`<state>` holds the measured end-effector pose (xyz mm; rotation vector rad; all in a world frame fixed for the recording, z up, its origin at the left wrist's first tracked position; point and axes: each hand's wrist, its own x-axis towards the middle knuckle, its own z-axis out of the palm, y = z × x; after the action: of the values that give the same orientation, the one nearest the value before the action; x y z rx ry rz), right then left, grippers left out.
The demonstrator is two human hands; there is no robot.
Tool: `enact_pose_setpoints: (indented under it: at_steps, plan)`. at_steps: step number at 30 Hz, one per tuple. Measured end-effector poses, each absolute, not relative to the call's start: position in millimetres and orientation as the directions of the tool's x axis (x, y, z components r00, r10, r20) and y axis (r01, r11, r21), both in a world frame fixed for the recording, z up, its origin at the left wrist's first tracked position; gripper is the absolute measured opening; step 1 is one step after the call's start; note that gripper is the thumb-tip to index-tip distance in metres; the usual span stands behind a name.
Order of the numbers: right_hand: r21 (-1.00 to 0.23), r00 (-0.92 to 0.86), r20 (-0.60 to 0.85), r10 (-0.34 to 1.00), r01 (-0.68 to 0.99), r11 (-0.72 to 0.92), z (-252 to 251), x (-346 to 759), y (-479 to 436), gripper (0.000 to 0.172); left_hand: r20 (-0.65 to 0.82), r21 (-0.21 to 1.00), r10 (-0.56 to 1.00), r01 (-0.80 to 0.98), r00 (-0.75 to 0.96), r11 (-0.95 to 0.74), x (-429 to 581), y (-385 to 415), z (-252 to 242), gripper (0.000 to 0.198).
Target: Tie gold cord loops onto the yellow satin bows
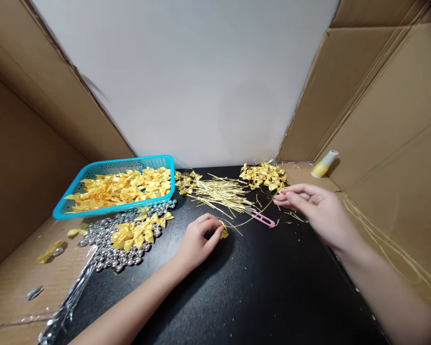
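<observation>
My left hand (202, 238) is closed in a pinch on a small yellow bow (224, 233), low over the black work surface. From the bow a thin gold thread (246, 223) curves up to the right. My right hand (314, 206) pinches that thread at its far end, fingertips together. Beneath the thread lies a pink thread snipper (262, 218), its metal blades pointing left. Behind it is a loose pile of short gold twist ties (221, 191). Whatever sits under my left fingertips besides the bow is hidden.
A blue basket (59, 209) of yellow bows stands at the back left. Silver beads (107, 249) spread before it, with loose bows (132, 235) on top. Finished-looking bows (264, 176) lie back right. A yellow thread spool (324, 164) stands near the right cardboard wall (391, 105).
</observation>
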<state>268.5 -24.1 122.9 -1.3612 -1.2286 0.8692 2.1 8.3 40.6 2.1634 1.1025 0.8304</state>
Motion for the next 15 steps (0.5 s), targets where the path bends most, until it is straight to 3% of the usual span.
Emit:
enact_pose_setpoints:
  at_steps: [6, 9, 11, 13, 15]
  plan:
    - [-0.967, 0.387, 0.255, 0.886, 0.076, 0.245, 69, 248, -23, 0.023, 0.269, 0.779, 0.907, 0.481, 0.323, -0.402, 9, 10, 26, 0.011]
    - [-0.932, 0.528, 0.331, 0.782, 0.051, 0.360, 73, 245, -21, 0.018, 0.236, 0.826, 0.939, 0.457, 0.249, -0.329, 10, 8, 20, 0.009]
    - [-0.898, 0.598, 0.345, 0.723, -0.014, 0.440, 83, 244, -20, 0.022, 0.211, 0.859, 0.955, 0.426, 0.210, -0.284, 11, 8, 17, 0.021]
    - [-0.865, 0.626, 0.335, 0.704, -0.092, 0.494, 92, 244, -20, 0.023, 0.186, 0.886, 0.963, 0.389, 0.196, -0.251, 11, 8, 15, 0.030]
    - [-0.858, 0.612, 0.338, 0.715, -0.112, 0.502, 96, 244, -20, 0.023, 0.154, 0.909, 0.965, 0.353, 0.211, -0.222, 11, 8, 14, 0.027]
